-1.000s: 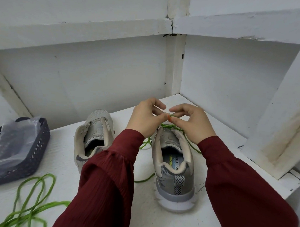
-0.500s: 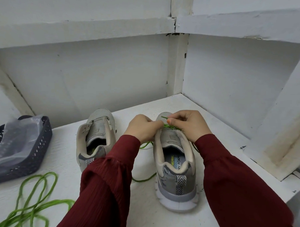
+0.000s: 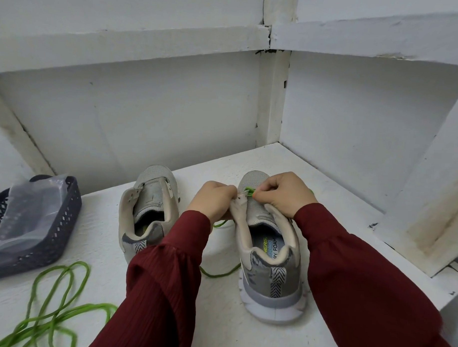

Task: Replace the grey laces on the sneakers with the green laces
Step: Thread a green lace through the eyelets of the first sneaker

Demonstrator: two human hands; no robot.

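Note:
Two grey sneakers stand heel-toward-me on a white shelf. Over the right sneaker [image 3: 269, 255] my left hand [image 3: 214, 201] grips the left eyelet flap, and my right hand [image 3: 284, 193] pinches the green lace [image 3: 249, 191] at the eyelet. More of that lace trails on the shelf between the shoes. The left sneaker [image 3: 148, 209] stands apart with no lace visible in it. A second green lace [image 3: 57, 310] lies loosely coiled at the lower left.
A dark perforated basket [image 3: 52, 234] holding a clear plastic bag [image 3: 26, 210] sits at the left edge. White walls close in behind and at the right, meeting in a corner behind the shoes. A white beam [image 3: 434, 206] slants down at the right.
Both hands have come down from above the right sneaker onto its eyelet area. The left hand has taken hold of the flap; the right now pinches the lace at the eyelet.

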